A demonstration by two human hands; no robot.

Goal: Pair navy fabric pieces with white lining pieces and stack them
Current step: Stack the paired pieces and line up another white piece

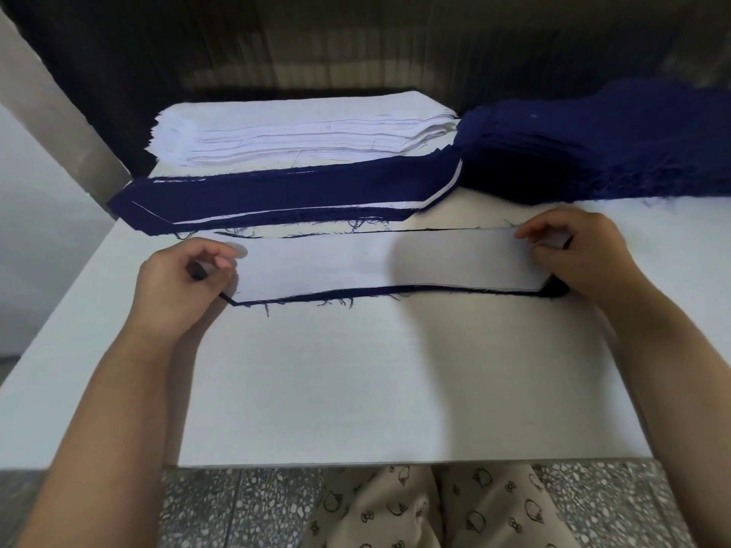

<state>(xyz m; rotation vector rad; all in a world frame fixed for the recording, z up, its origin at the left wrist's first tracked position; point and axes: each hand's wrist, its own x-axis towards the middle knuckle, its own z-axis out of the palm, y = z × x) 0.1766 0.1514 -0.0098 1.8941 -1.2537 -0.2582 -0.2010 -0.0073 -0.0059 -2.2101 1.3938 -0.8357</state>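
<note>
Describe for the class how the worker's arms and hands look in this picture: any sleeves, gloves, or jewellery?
Both forearms are bare to the frame edge: no sleeves show. The left hand and right hand wear no gloves, and no rings, watch or bracelets are visible. The fingers show short, unpainted nails.

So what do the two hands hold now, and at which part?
The left hand and right hand pinch the two ends of a white lining piece laid on a navy piece.

White table (356, 389) on speckled terrazzo floor (237, 508), dark curtain (356, 41) behind.
</note>
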